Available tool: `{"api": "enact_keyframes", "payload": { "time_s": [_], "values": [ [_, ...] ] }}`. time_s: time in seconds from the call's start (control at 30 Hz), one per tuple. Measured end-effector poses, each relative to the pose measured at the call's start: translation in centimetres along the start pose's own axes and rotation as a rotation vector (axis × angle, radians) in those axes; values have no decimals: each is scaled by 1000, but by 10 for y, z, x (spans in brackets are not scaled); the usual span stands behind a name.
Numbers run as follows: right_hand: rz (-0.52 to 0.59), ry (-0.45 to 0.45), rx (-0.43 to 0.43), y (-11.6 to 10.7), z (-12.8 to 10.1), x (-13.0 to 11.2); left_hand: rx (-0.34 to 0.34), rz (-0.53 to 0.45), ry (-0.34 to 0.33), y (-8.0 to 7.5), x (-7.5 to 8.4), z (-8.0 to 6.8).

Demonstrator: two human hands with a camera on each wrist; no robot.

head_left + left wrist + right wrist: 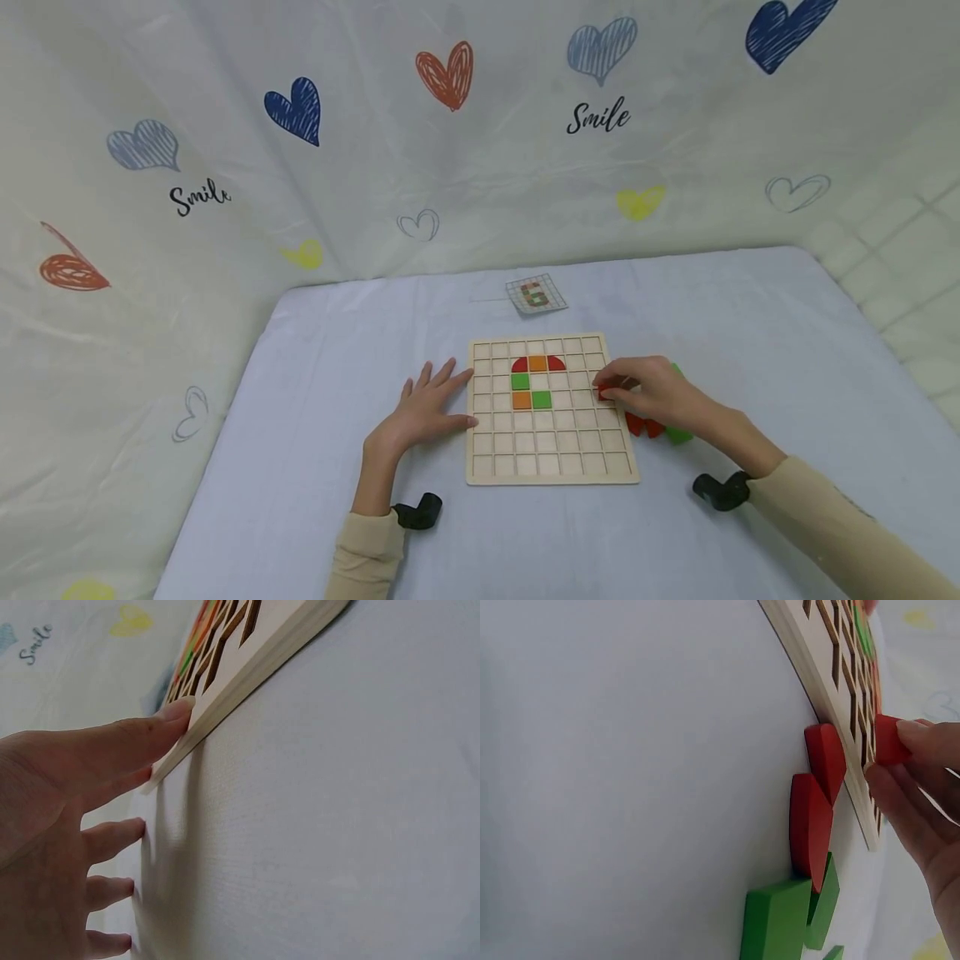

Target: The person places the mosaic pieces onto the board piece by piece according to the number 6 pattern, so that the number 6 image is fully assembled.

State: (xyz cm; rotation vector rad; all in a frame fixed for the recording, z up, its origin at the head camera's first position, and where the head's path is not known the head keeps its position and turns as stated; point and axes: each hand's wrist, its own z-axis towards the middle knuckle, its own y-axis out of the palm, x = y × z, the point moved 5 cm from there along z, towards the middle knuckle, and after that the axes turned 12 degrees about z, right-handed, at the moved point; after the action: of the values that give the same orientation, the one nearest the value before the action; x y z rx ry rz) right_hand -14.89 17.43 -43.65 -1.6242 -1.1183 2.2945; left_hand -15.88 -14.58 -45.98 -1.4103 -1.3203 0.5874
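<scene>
A wooden grid board [555, 450] lies flat on the white-covered table. Set into its upper cells are red quarter-round blocks, orange square blocks [522, 400] and green square blocks [542, 400]. My left hand [425, 412] is spread beside the board, its thumb and index fingertip touching the left edge. Over the board's right edge, my right hand [652, 390] pinches a red block [890, 740] between thumb and fingers. The fingers hide part of that block, so its full shape cannot be told.
Loose red blocks [810, 825] and green blocks [776, 919] lie against and near the board's right side. Behind the board is a small card [536, 294] printed with a coloured grid pattern. A cloth with hearts hangs at the back.
</scene>
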Motion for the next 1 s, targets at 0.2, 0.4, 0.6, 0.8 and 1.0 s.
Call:
{"api": "enact_keyframes", "payload": {
  "time_s": [0.2,0.4,0.6,0.8,1.0],
  "values": [
    [-3,-14,-5,5,7,-4,-3,5,-1,0,-1,1],
    [4,-37,-31,11,17,-12,-2,4,-4,0,-2,1],
    [17,-29,-61,19,27,-14,-2,10,-4,0,-1,2],
    [20,-58,-72,28,33,-15,6,5,5,-1,-1,1],
    [-4,-54,-93,35,38,-16,8,4,8,-1,-1,1]
  ]
}}
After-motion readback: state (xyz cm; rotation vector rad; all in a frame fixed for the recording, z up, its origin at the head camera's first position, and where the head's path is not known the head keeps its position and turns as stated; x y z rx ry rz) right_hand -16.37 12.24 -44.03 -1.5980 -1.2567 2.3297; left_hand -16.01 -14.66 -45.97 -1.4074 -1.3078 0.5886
